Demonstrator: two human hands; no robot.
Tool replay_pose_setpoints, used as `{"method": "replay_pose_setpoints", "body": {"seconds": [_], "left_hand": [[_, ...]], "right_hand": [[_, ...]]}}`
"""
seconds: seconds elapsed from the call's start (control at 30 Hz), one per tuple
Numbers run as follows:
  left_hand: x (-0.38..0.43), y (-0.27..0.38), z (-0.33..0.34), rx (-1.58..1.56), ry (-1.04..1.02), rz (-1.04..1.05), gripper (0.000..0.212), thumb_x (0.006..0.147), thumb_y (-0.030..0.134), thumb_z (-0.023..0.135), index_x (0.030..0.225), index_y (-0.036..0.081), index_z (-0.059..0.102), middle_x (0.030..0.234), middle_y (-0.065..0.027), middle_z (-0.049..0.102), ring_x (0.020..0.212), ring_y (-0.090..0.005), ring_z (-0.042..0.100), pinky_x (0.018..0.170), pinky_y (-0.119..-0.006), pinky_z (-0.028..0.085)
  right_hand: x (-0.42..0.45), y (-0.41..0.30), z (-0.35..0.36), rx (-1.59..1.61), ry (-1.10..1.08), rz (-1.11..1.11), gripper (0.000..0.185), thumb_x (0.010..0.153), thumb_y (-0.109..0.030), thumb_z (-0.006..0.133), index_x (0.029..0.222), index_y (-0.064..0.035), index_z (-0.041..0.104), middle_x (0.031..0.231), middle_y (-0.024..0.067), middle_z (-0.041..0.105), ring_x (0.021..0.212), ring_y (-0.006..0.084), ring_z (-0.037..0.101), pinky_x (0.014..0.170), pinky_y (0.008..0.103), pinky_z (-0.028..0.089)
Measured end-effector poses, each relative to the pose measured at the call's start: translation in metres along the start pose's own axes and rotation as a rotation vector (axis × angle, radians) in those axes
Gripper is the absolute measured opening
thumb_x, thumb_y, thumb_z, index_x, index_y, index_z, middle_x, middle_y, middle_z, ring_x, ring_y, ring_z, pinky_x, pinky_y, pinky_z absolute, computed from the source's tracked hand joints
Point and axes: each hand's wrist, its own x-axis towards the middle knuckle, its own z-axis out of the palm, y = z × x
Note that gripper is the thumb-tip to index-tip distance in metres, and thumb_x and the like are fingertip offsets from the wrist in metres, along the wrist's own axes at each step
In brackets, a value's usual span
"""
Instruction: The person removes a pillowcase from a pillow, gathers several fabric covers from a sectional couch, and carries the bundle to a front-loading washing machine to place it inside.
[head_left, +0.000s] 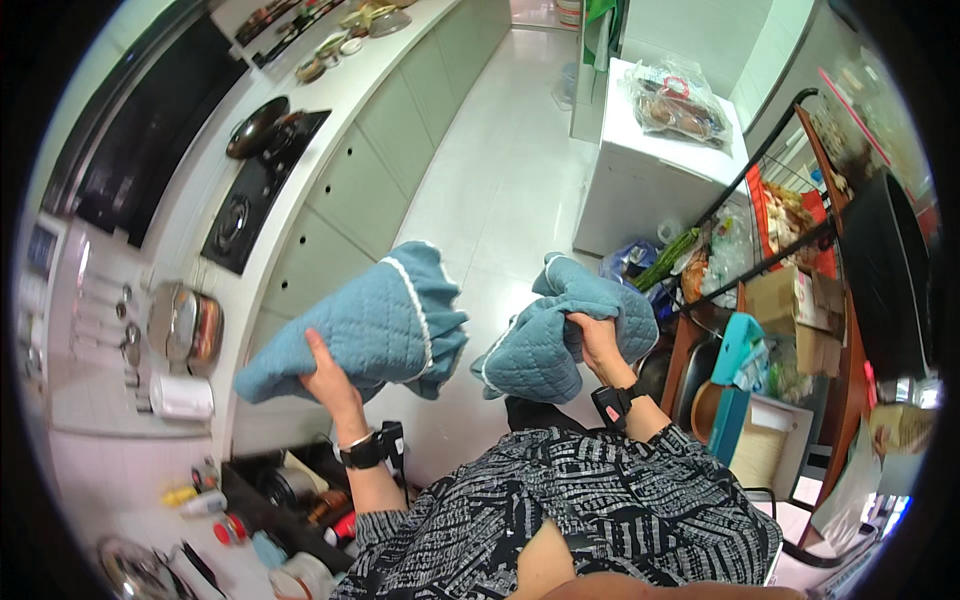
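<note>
A blue quilted cloth (352, 322) with white trim and a ruffled edge hangs bunched in my left hand (334, 386), thumb on top and fingers hidden beneath. My right hand (598, 343) grips a second bunched piece of blue quilted cloth (536, 349), also edged in white. Its folds fall to both sides of the hand. Both pieces are held up above the floor in front of my body, with a gap between them. A black strap with a small device circles each wrist.
At left, a white counter (289, 217) carries a black cooktop (234, 221) and a dark pan (257, 127). An open drawer (337, 544) holds utensils at lower left. On the right stand a white chest (637, 187) topped by a plastic bag (679, 109) and a loaded rack (851, 390).
</note>
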Motion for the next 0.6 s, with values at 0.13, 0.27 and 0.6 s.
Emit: {"method": "replay_pose_setpoints", "body": {"seconds": [0.13, 0.27, 0.6], "left_hand": [[-0.009, 0.003, -0.009, 0.043, 0.012, 0.016, 0.058, 0.094, 0.03, 0.062, 0.132, -0.009, 0.042, 0.133, -0.0168, 0.049, 0.115, -0.0254, 0.053, 0.1, -0.037, 0.042], [-0.007, 0.008, -0.001, 0.104, -0.052, 0.026, 0.055, 0.094, 0.029, 0.062, 0.129, -0.01, 0.045, 0.13, -0.0183, 0.052, 0.114, -0.0263, 0.054, 0.099, -0.038, 0.042], [-0.043, -0.02, 0.03, 0.39, -0.358, 0.021, 0.049, 0.092, 0.026, 0.064, 0.12, -0.012, 0.051, 0.123, -0.0215, 0.057, 0.115, -0.0281, 0.054, 0.101, -0.038, 0.039]], "right_hand": [[0.004, -0.01, -0.02, -0.046, -0.006, -0.04, 0.038, 0.072, 0.003, 0.069, 0.108, -0.0006, 0.058, 0.105, 0.0066, 0.06, 0.098, 0.02, 0.058, 0.089, 0.0307, 0.046], [0.006, -0.022, -0.018, -0.123, 0.034, -0.072, 0.039, 0.072, 0.002, 0.069, 0.11, -0.0006, 0.057, 0.105, 0.0064, 0.059, 0.098, 0.0195, 0.057, 0.088, 0.0307, 0.046], [-0.023, -0.013, -0.06, -0.09, 0.185, -0.072, 0.047, 0.072, 0.003, 0.068, 0.117, -0.001, 0.055, 0.112, 0.0072, 0.059, 0.104, 0.0215, 0.057, 0.092, 0.0318, 0.045]]}}
